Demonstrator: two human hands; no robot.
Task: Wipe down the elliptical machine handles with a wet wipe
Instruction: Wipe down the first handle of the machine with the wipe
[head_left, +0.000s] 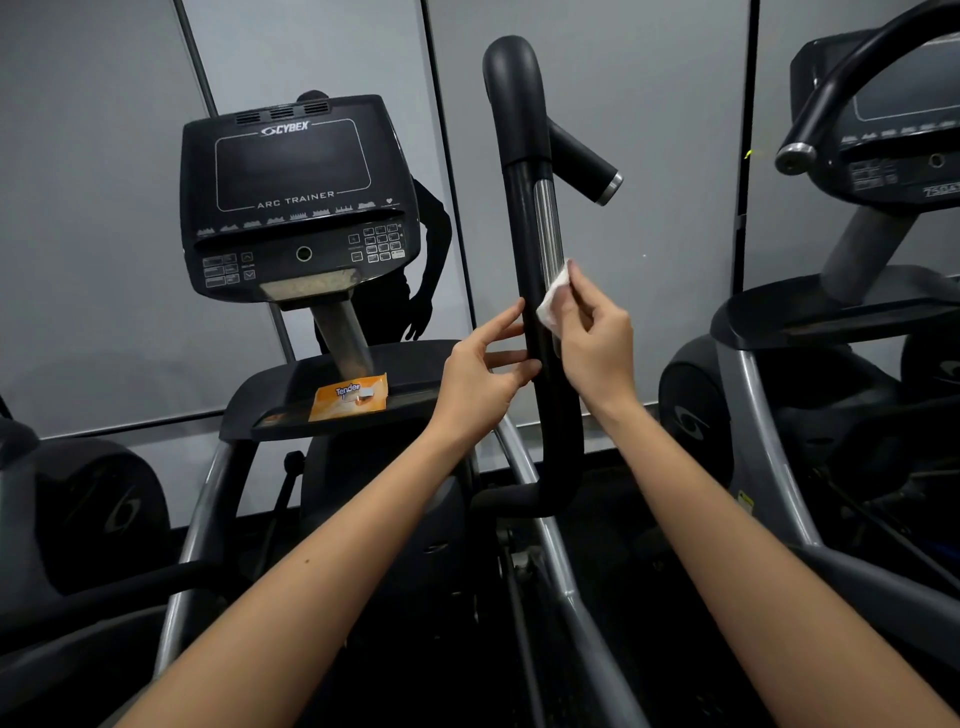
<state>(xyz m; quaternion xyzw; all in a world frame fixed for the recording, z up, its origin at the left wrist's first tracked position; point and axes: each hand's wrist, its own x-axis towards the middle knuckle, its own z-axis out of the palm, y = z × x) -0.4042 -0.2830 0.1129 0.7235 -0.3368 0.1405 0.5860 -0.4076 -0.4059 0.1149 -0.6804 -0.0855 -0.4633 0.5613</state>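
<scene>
A tall black upright handle (524, 208) of the elliptical machine rises in the middle, with a silver sensor strip (548, 228) along its right side. My right hand (592, 338) pinches a white wet wipe (553, 301) and presses it against the handle's right side, just below the strip. My left hand (483, 374) rests its fingertips on the handle's left side at about the same height, fingers spread and holding nothing. A shorter side grip (587, 161) with a silver end cap sticks out behind the handle.
The console (293, 197) marked Cybex Arc Trainer stands at the left. An orange wet-wipe packet (350, 397) lies on the tray (291, 415) below it. A second machine (831, 338) stands close on the right. Grey wall panels are behind.
</scene>
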